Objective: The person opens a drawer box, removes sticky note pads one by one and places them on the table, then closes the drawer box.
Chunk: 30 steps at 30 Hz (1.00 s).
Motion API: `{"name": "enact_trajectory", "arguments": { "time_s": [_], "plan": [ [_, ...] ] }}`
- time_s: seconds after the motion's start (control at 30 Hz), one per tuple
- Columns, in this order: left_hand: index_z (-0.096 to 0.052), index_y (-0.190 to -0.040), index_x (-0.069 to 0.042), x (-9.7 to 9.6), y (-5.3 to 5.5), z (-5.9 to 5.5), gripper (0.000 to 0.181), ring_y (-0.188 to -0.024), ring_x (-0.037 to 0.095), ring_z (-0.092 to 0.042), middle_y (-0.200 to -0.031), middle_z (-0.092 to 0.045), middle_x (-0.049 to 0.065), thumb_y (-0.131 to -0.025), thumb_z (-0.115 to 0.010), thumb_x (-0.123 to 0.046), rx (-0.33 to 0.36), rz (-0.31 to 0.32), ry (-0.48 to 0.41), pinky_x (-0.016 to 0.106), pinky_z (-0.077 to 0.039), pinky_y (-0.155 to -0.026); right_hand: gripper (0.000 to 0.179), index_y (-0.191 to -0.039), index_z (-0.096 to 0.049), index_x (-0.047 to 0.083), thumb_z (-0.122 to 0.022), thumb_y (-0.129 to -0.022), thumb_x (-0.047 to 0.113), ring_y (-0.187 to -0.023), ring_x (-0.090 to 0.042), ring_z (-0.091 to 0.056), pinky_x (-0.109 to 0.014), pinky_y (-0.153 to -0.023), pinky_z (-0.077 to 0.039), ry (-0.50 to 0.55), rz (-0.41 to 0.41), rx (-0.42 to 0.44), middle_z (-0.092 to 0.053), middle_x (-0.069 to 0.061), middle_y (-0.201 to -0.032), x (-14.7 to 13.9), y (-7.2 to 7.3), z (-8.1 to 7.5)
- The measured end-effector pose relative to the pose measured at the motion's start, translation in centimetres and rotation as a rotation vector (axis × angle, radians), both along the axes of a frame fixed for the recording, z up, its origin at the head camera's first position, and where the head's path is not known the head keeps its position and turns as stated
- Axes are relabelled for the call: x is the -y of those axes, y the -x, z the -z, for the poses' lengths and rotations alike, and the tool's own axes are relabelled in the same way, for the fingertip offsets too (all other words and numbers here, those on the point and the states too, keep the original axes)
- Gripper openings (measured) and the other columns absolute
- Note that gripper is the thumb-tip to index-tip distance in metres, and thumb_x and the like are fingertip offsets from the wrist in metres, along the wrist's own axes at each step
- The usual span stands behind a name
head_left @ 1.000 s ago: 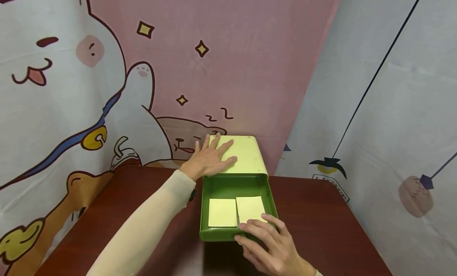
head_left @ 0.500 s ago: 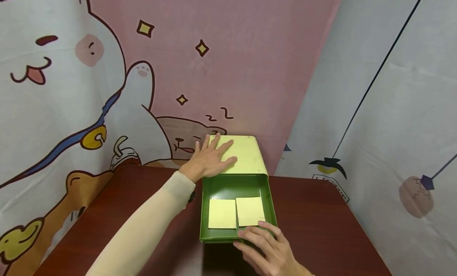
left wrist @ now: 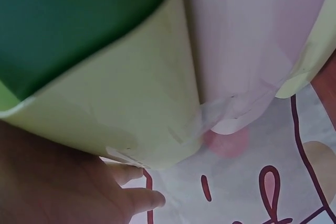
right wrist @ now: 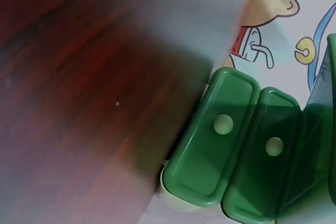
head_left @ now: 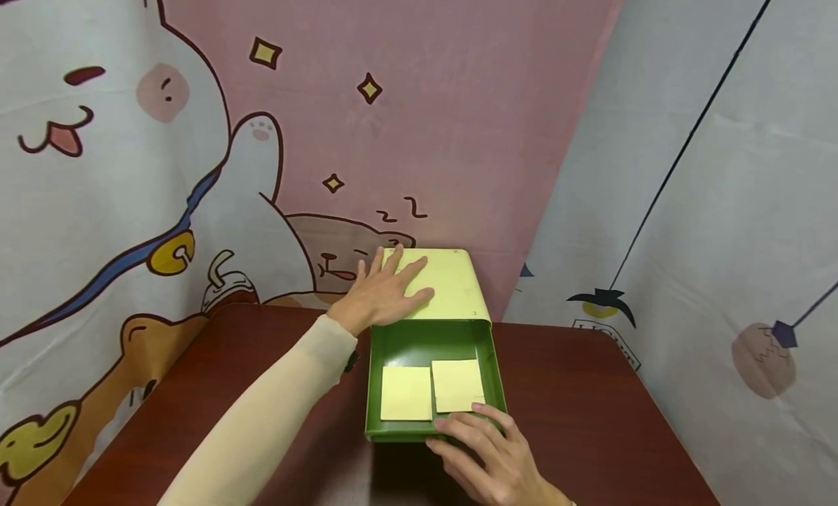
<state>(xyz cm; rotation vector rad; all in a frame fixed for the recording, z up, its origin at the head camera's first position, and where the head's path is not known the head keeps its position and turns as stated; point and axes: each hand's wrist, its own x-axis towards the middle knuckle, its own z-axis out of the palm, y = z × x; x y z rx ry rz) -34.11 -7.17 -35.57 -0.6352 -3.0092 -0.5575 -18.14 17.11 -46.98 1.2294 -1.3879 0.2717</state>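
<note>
A pale yellow drawer unit (head_left: 452, 280) has its top green drawer (head_left: 428, 344) pulled out. Inside lie two pale yellow sticky-note pads, the left pad (head_left: 406, 393) and the right pad (head_left: 458, 384), side by side near the front. My left hand (head_left: 382, 295) rests flat on the unit's top, fingers spread; in the left wrist view the same hand (left wrist: 79, 182) is against the yellow shell. With its fingers over the front rim and the thumb lower in front, my right hand (head_left: 484, 455) grips the drawer front. The right hand is out of sight in the right wrist view.
Below the open drawer, two closed green drawers show in the right wrist view, each with a round pale knob (right wrist: 223, 124). A pink shell (left wrist: 236, 40) sits between yellow ones. The unit stands on a dark red-brown table (head_left: 576, 397) before a cartoon-printed cloth (head_left: 458, 128).
My right hand has shifted slightly toward me and left, its fingertips drawing back from the right pad onto the drawer rim. The left hand stays in place.
</note>
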Motion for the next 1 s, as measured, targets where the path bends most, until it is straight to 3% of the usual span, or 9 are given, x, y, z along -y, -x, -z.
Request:
{"name": "enact_trajectory", "arguments": {
  "time_s": [0.23, 0.53, 1.0],
  "plan": [
    [-0.023, -0.187, -0.042, -0.2, 0.0, 0.1, 0.083, -0.185, 0.048, 0.008, -0.2, 0.001, 0.011, -0.115, -0.035, -0.08, 0.001, -0.002, -0.014, 0.078, 0.006, -0.145, 0.025, -0.105, -0.09, 0.015, -0.069, -0.116, 0.023, -0.101, -0.022, -0.076, -0.043, -0.12, -0.055, -0.015, -0.004, 0.028, -0.084, -0.013, -0.114, -0.2, -0.3, 0.1],
    [-0.025, -0.187, -0.043, 0.0, -0.1, 0.3, 0.082, -0.185, 0.048, 0.007, -0.2, -0.001, 0.011, -0.114, -0.037, -0.08, -0.012, -0.011, -0.015, 0.08, 0.002, -0.145, 0.02, -0.109, -0.089, 0.009, -0.076, -0.111, 0.025, -0.1, -0.026, -0.078, -0.042, -0.093, -0.062, -0.015, -0.04, 0.083, -0.084, -0.018, -0.113, -0.1, -0.7, -1.5],
    [-0.024, -0.187, -0.044, -0.1, 0.1, 0.4, 0.082, -0.185, 0.047, 0.007, -0.2, -0.001, 0.011, -0.114, -0.036, -0.08, -0.012, -0.016, -0.007, 0.079, 0.007, -0.144, 0.038, -0.124, -0.087, 0.01, -0.067, -0.115, 0.041, -0.11, -0.028, -0.077, -0.046, -0.094, -0.06, -0.111, 0.002, 0.252, -0.082, -0.017, -0.122, -1.0, -1.1, -4.1]
  ]
}}
